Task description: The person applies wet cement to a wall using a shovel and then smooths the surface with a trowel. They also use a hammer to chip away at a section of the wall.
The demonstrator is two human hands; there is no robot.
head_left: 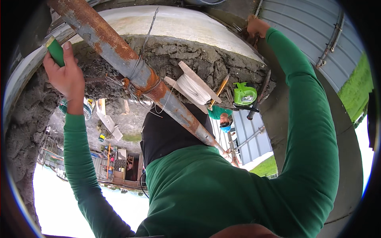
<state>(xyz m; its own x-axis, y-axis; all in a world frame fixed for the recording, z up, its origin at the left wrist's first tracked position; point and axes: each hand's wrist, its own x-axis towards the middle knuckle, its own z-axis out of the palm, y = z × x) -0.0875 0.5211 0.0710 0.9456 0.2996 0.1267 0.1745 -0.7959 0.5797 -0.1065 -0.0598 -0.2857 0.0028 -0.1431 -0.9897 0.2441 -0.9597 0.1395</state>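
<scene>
I can read nothing from here; the small white label [247, 99] on the bright green rounded plastic case [239, 91], near the rough grey mortar ledge's [206, 55] right end, is illegible

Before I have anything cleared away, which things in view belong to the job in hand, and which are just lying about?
Probably in the job:
green cylinder, in the left hand
whatever the right hand may hold; unclear

Probably lying about:
spool of white string
green tape measure
yellow pencil-like stick

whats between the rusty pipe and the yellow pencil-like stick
A reel wound with white string lies between them, as the head view shows.
</scene>
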